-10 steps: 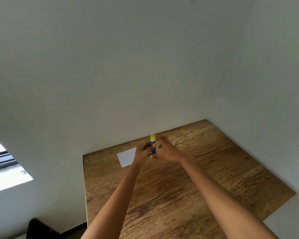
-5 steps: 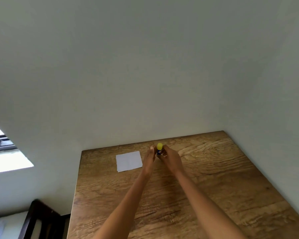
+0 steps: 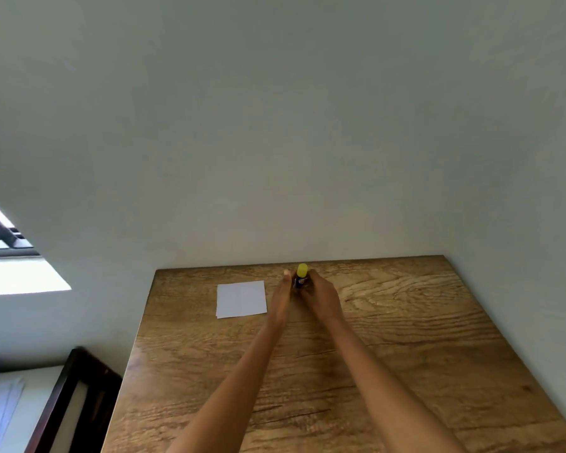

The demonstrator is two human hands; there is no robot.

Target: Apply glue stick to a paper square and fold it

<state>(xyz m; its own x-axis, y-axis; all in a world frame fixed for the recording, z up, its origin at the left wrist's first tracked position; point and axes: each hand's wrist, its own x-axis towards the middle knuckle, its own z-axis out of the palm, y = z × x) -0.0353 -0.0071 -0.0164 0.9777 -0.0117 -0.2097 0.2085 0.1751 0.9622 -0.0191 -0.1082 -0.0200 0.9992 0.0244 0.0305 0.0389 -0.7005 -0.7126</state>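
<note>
A grainy wooden table (image 3: pixel 389 338) carries a flat white paper square (image 3: pixel 241 299), lying just left of the glue stick (image 3: pixel 301 278), a small blue tube with a yellow cap, upright. The right hand (image 3: pixel 319 294) wraps its barrel; the left hand (image 3: pixel 283 297), fingers straight and together, presses its side. Both arms reach out straight.
</note>
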